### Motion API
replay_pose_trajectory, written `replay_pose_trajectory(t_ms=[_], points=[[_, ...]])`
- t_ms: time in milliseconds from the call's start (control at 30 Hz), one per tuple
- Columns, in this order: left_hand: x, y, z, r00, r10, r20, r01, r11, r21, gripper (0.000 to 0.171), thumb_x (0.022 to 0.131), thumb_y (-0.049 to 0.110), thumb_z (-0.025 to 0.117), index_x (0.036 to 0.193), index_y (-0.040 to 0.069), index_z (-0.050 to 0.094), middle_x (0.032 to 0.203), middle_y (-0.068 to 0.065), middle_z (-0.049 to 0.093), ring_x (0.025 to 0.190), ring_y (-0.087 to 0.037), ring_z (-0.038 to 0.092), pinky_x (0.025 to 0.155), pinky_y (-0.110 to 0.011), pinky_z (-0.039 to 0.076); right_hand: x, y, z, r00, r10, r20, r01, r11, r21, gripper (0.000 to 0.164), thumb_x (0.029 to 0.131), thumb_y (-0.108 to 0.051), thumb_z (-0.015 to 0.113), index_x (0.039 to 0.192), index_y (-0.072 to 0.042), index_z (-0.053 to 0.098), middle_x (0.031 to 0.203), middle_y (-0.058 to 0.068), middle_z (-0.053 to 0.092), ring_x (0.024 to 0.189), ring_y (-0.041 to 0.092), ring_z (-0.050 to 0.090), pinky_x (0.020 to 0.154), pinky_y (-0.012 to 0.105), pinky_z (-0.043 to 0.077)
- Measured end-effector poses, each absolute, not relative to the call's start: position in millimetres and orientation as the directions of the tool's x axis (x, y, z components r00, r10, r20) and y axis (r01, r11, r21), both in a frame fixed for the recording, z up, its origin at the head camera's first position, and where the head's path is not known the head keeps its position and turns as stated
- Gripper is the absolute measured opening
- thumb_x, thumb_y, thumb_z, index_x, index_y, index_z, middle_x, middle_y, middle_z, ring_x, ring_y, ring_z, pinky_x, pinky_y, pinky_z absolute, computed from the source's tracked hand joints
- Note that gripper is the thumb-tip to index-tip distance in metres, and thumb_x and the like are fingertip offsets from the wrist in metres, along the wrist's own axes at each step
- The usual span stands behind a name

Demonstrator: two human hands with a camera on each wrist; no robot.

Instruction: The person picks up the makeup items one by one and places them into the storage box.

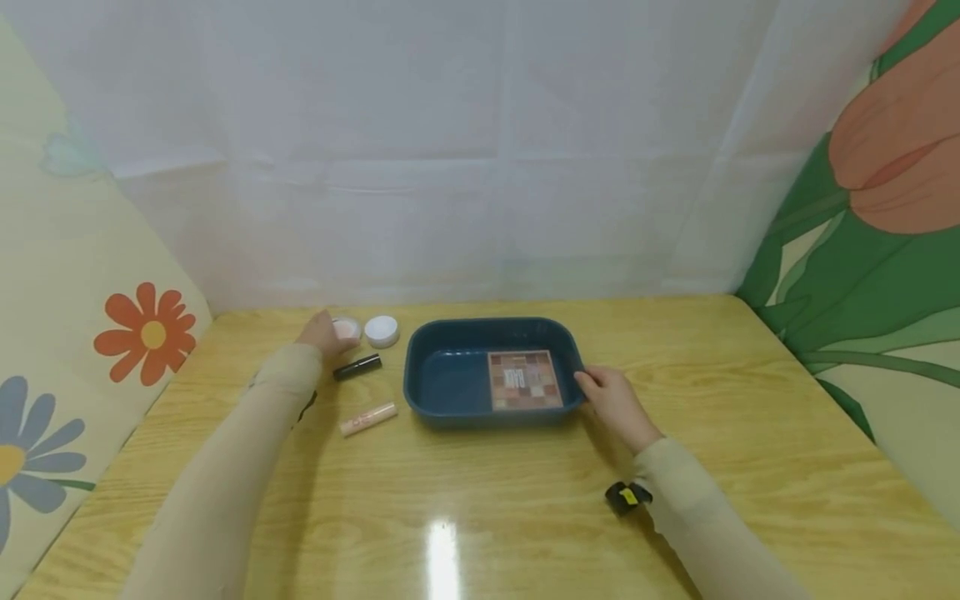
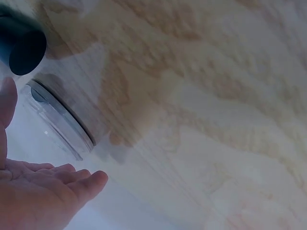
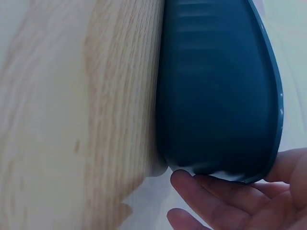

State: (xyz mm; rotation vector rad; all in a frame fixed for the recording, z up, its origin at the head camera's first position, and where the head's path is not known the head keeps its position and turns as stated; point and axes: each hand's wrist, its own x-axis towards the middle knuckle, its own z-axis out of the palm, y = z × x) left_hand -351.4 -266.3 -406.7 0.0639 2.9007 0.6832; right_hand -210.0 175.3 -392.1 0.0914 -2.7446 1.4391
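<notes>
My left hand [image 1: 319, 335] reaches to a clear round case [image 1: 347, 328] with a pinkish inside, at the back left of the table. In the left wrist view the thumb and straight fingers of that hand [image 2: 43, 194] stand apart on either side of the case [image 2: 62, 120], with a gap showing. My right hand [image 1: 617, 404] holds the right end of a dark blue tray [image 1: 480, 420], thumb at the rim and fingers against the outside of the wall [image 3: 220, 105]. An eyeshadow palette [image 1: 525, 380] lies in the tray's right half.
Beside the clear case stands a white round jar [image 1: 382, 331]. A black tube [image 1: 357, 367] and a pale pink tube [image 1: 368, 419] lie left of the tray. Behind the wooden table [image 1: 480, 517] hangs a white cloth [image 1: 465, 167]; flowered cloths flank both sides.
</notes>
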Motion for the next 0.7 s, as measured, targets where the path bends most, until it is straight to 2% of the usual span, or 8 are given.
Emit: replay_pose_trajectory(t_ms=[133,400,533,700], points=[[-354.6,-267.6,-409.2,-0.984,0.07,-0.166,-0.014,0.888,0.459,0.088,0.092,0.03,0.063,0.136,-0.028,0.014,0.136,-0.047,0.028,0.127,-0.056,0.031,0.111,-0.056,0.026,-209.5,174.7,-392.1,-0.997,-0.042,0.06,-0.073,0.56,-0.825,0.028,0.101,-0.006,0.047,0.108,0.017,0.062,0.085,0.016,0.064,0.07,0.017,0.052,0.058,0.024,0.044],[-351.1,-266.1,-408.7,-0.98,0.048,-0.191,-0.034,0.914,0.404,0.081,0.091,0.03,0.063,0.131,-0.028,0.024,0.128,-0.046,0.038,0.119,-0.054,0.042,0.105,-0.056,0.036,-208.7,173.6,-391.7,-0.998,-0.037,0.058,-0.068,0.575,-0.815,0.028,0.101,-0.005,0.047,0.11,0.017,0.062,0.094,0.021,0.066,0.075,0.016,0.054,0.064,0.027,0.046],[-348.6,-265.7,-408.4,-0.985,0.032,-0.168,-0.032,0.931,0.364,0.075,0.087,0.03,0.066,0.125,-0.027,0.035,0.12,-0.042,0.046,0.112,-0.052,0.046,0.099,-0.055,0.042,-208.3,173.5,-391.4,-0.998,-0.039,0.047,-0.061,0.565,-0.823,0.029,0.101,-0.005,0.047,0.111,0.017,0.061,0.095,0.022,0.066,0.075,0.016,0.055,0.064,0.028,0.047],[-348.0,-265.7,-407.6,-0.988,-0.019,-0.154,-0.068,0.945,0.319,0.076,0.083,0.04,0.068,0.118,-0.024,0.047,0.111,-0.038,0.05,0.108,-0.05,0.043,0.094,-0.054,0.044,-208.2,174.1,-390.5,-0.998,-0.039,0.04,-0.055,0.568,-0.821,0.03,0.102,-0.007,0.047,0.113,0.018,0.06,0.09,0.019,0.065,0.071,0.017,0.052,0.059,0.025,0.044]])
